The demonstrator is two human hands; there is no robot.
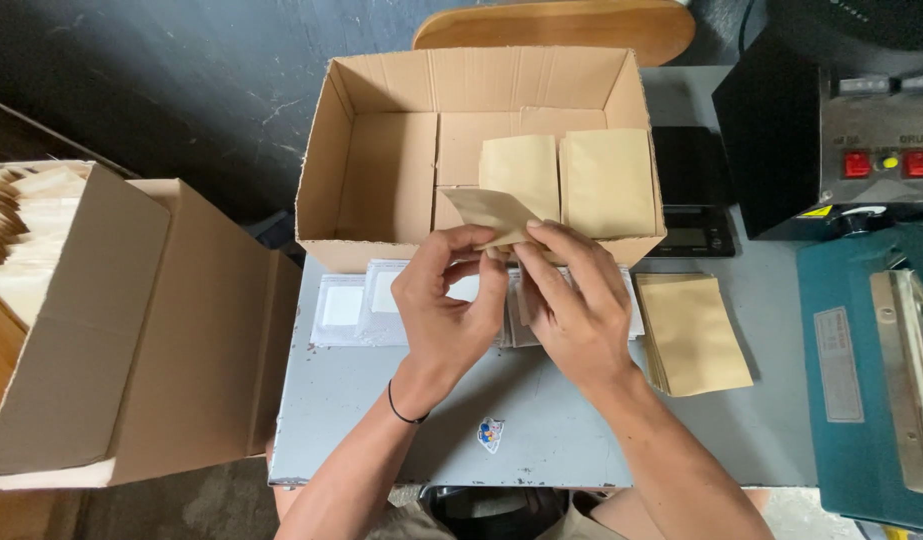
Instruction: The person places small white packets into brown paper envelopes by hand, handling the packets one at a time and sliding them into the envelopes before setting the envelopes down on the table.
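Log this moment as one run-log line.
left hand: holds pouch | right hand: holds pouch | pouch: over box front edge | stack: right, on table

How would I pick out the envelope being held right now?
Find the open cardboard box at the middle of the grey table. At its near wall, the left hand and right hand pinch one tan paper envelope. It alone is lifted and tilted, unlike those in the box.

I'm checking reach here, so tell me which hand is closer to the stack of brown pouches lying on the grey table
Right. The right hand sits just beside the stack of brown pouches, to its left. The left hand is farther away, beyond the right hand.
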